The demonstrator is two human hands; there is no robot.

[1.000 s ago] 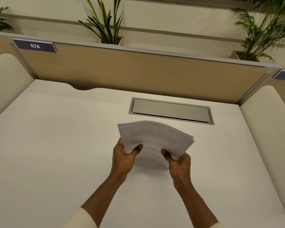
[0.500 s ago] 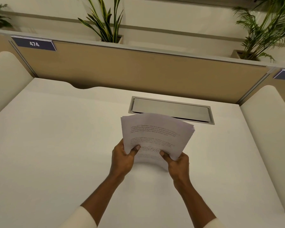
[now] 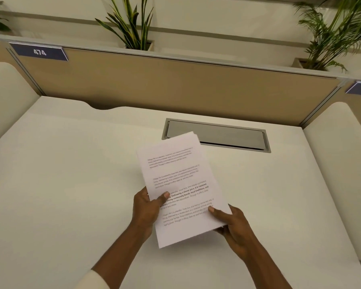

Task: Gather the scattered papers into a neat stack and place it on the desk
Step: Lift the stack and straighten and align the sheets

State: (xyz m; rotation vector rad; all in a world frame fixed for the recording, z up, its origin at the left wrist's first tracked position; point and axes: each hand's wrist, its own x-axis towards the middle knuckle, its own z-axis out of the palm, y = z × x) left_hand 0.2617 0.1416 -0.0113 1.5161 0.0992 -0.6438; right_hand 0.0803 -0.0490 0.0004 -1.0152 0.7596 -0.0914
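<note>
- Two hands hold one stack of papers [image 3: 180, 184] above the white worktop [image 3: 61, 195], near its middle.
- At the near edge, a pale sleeve [image 3: 92, 280] covers the left forearm; the right forearm runs in bare from the lower right.
- Left hand [image 3: 147, 211] grips the stack's left edge, thumb pressed on the printed top sheet and fingers hidden beneath.
- Right hand [image 3: 231, 223] pinches the lower right corner, thumb on top, fingers curled under the sheets.
- Half a second ago the stack was bowed and turned broadside, its printed face tipped away; it now lies flatter and lengthwise, long side running away from the person and top sheet facing up (several paragraphs of print, one in bold, are readable as text blocks).
- Sheet edges at the far corner are slightly fanned, not fully flush.
- The stack's far corner overlaps, in this view, the near left corner of the metal cable hatch [image 3: 217, 135] set in the worktop.
- Beyond that stands a tan partition [image 3: 175, 84] with a dark label reading 474 [image 3: 39, 52] at its left end.
- Behind the partition rise two potted plants, a spiky-leaved plant [image 3: 131, 24] at centre and a feathery palm [image 3: 331, 32] at right.
</note>
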